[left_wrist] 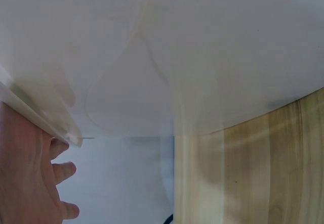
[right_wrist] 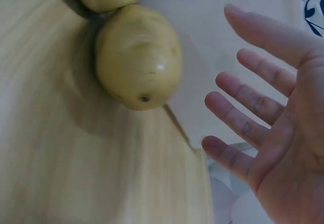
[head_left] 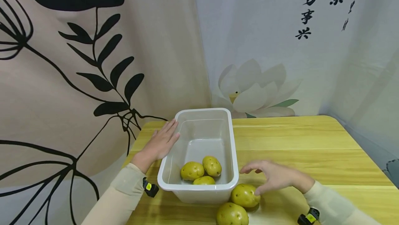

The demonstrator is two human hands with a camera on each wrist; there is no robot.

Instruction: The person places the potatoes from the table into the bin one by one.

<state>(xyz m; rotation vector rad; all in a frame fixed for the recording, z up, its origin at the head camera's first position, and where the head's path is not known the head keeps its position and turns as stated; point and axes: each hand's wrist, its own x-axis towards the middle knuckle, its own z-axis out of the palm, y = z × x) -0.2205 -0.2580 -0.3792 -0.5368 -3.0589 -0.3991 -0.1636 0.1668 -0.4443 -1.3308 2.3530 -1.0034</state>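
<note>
A white plastic bin (head_left: 199,192) stands on the table with three yellow-skinned potatoes (head_left: 192,171) in its near end. My left hand (head_left: 160,141) rests on the bin's left rim, fingers extended; in the left wrist view the fingers (left_wrist: 64,172) show past the rim beside the bin's outer wall. At the bin's near right corner a potato (head_left: 245,195) lies on the table, and another potato (head_left: 232,214) lies just in front of it. My right hand (head_left: 274,176) hovers over the nearer-to-bin potato, fingers spread, palm empty in the right wrist view.
The wooden table (head_left: 311,148) stretches to the right of the bin. Behind its far edge hangs a printed curtain (head_left: 262,44) with a lotus and writing. Another curtain with dark leaves (head_left: 109,50) hangs on the left.
</note>
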